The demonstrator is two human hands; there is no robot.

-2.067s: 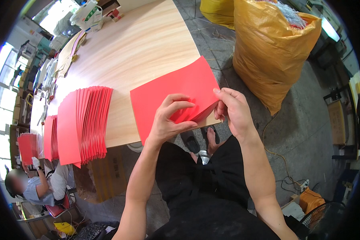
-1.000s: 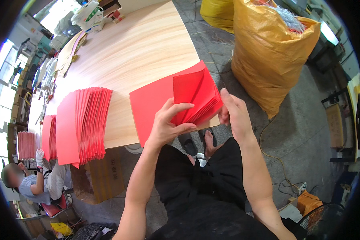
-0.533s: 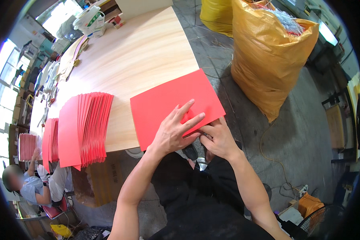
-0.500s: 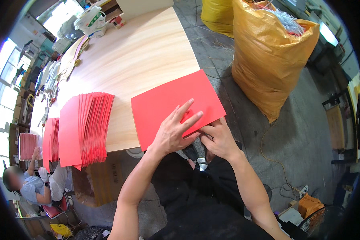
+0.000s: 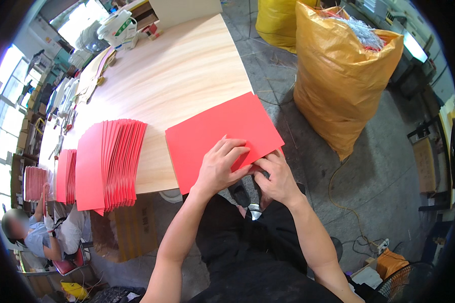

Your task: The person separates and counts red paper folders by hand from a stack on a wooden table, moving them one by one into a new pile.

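Note:
A small pile of red card sheets [image 5: 212, 126] lies at the table's near right corner, partly over the edge. The top sheet sits slightly askew to those beneath. On its near part rests my left hand [image 5: 221, 164], fingers curled in against the card and thumb at the near edge. My right hand [image 5: 276, 178] grips that same edge close to the near right corner, its fingertips partly hidden by the card. Left of the pile stands a fanned stack of red cards [image 5: 111, 164], with a smaller red stack [image 5: 65, 177] beyond it.
The wooden table [image 5: 187, 60] carries a white bucket [image 5: 117, 30] and tools along its far left side. Right of it, a big orange sack [image 5: 338, 76] of shredded strips stands on the floor. A cardboard box [image 5: 124, 232] is below the table; a seated person [image 5: 40, 235] works at left.
My left hand's spread fingers have curled in and drawn back on the card. The top sheet has shifted slightly against the pile. My right hand stays at the near edge.

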